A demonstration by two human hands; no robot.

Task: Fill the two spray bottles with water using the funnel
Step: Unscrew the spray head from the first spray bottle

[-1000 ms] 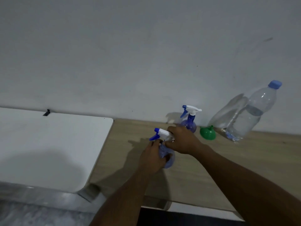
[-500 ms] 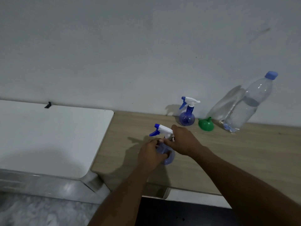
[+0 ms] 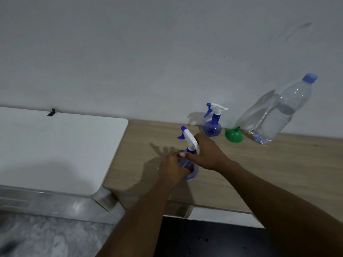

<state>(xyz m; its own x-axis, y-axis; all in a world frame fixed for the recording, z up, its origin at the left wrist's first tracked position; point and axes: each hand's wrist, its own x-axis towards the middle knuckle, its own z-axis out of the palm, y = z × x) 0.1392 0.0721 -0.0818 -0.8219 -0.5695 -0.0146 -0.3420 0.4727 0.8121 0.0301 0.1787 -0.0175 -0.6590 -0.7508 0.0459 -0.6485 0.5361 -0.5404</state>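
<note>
On wooden table (image 3: 259, 173), left hand (image 3: 171, 168) fingers wrap near spray bottle (image 3: 189, 171) body; right hand (image 3: 206, 154) fingers curl round its trigger head (image 3: 189, 139), wrist angled down.

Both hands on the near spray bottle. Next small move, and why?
Probably twist the spray head off: the left hand grips the near spray bottle, the right hand grips the head's collar, and the head sits on the bottle, so the green funnel cannot go in yet.

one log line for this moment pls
phase: at near spray bottle | left hand: holds its body | right hand: grips its trigger head | funnel: on table, untouched | water bottle: capped
</note>
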